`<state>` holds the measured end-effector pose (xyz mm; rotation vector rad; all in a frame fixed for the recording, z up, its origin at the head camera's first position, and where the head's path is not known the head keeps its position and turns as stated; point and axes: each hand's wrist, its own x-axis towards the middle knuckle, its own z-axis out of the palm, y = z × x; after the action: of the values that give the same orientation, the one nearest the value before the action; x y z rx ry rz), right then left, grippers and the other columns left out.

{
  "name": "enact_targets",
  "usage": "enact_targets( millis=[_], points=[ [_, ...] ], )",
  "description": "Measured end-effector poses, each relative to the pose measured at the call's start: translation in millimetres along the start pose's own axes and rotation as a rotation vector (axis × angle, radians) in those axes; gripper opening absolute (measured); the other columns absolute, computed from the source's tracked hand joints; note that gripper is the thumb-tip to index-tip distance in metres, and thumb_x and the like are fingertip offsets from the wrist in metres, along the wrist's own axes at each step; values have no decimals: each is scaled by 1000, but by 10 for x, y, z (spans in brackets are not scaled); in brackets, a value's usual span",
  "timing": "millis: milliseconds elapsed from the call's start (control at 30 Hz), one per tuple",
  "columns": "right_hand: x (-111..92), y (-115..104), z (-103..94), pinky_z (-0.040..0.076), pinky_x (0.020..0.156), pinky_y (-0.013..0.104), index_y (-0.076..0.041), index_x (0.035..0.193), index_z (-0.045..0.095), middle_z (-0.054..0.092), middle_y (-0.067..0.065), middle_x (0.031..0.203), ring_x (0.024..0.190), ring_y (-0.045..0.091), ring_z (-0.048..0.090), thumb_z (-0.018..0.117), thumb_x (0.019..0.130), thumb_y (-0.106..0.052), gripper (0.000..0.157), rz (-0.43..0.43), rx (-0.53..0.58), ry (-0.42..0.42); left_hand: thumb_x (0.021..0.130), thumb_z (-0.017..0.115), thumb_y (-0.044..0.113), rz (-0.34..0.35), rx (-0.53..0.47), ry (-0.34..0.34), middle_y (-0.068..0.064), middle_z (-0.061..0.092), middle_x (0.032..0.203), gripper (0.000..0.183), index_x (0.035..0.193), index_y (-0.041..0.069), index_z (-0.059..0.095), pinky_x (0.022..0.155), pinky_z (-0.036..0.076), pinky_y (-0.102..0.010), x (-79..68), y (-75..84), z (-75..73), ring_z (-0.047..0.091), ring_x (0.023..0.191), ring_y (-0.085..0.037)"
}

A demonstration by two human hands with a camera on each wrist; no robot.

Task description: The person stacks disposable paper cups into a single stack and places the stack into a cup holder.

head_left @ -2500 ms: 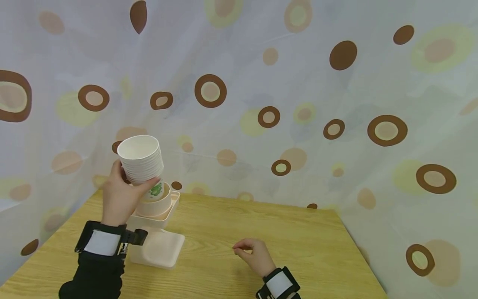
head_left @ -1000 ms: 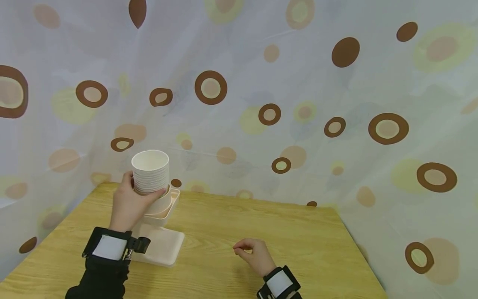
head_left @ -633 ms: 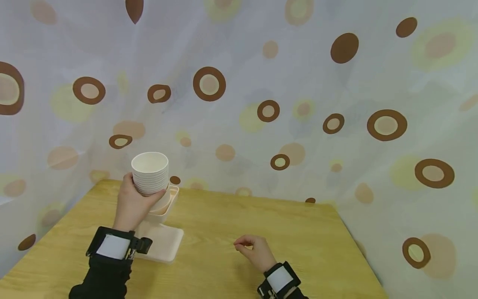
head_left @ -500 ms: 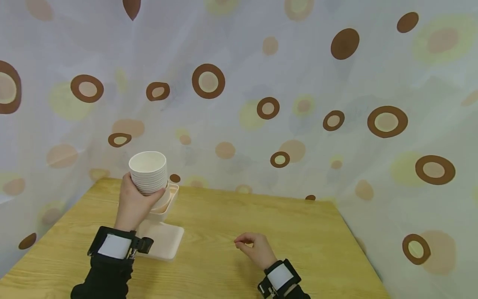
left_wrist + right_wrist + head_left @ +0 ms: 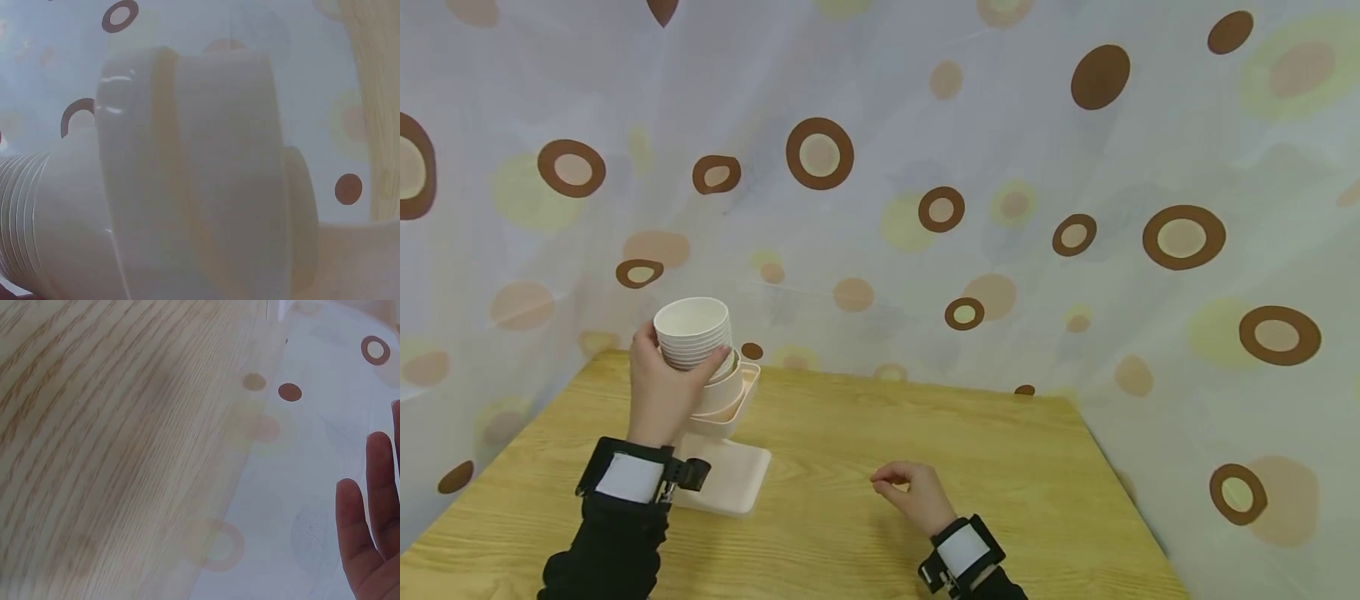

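Note:
In the head view my left hand [image 5: 662, 387] grips a stack of white paper cups [image 5: 692, 329], mouths up, thumb on the right side. Below the stack is a round cream holder [image 5: 722, 393] with a raised wall. The left wrist view shows the ridged cup rims [image 5: 22, 219] at left, and the lower end of the stack appears to go inside the ring of the holder [image 5: 231, 144]. My right hand [image 5: 917, 497] hovers low over the table at centre, fingers loosely bent, thumb near the index finger, holding nothing. Relaxed fingers [image 5: 356, 519] show in the right wrist view.
The holder stands on a cream tray-like top [image 5: 748, 392] of a stand, whose flat rounded base [image 5: 737, 479] projects toward me. They stand on a wood-grain table [image 5: 850, 433]. A white curtain with brown and yellow spots [image 5: 865, 225] closes in the back and sides.
My left hand has brought the cup stack right and down over the holder, and the stack has gone from tilted to nearly upright. My right hand has kept its pose. The view has tipped slightly downward.

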<state>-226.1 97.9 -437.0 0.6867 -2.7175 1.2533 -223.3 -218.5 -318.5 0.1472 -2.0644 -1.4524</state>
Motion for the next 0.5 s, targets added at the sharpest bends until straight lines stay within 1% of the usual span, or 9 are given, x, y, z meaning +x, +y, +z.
enact_targets(
  millis=[67, 167, 367, 500],
  points=[
    [3, -5, 5, 55, 76, 48, 1, 92, 73, 75, 14, 88, 84, 26, 66, 63, 86, -14, 19, -3, -15, -1, 76, 74, 28, 3, 1, 16, -27, 39, 135, 88, 141, -5, 25, 104, 34, -58, 11, 10, 5, 40, 121, -36],
    [6, -10, 11, 55, 76, 47, 1, 92, 73, 75, 13, 88, 83, 25, 66, 63, 86, -14, 19, -3, -20, -1, 76, 74, 26, 7, 3, 26, -28, 44, 133, 83, 139, -6, 30, 104, 35, -59, 10, 7, 9, 43, 120, -36],
    [14, -16, 9, 55, 76, 43, 1, 93, 73, 75, 14, 90, 84, 25, 66, 63, 87, -14, 19, 7, -17, -10, 75, 75, 29, -22, 34, -2, -28, 46, 134, 83, 136, -7, 33, 104, 36, -60, -14, -4, -12, 44, 123, -39],
    [12, -14, 6, 55, 76, 44, 1, 94, 73, 74, 15, 92, 85, 26, 65, 63, 86, -16, 21, 24, -8, -25, 74, 76, 29, -39, 48, -19, -28, 46, 135, 83, 136, -7, 33, 105, 36, -60, -33, -17, -26, 43, 125, -40]
  ],
)
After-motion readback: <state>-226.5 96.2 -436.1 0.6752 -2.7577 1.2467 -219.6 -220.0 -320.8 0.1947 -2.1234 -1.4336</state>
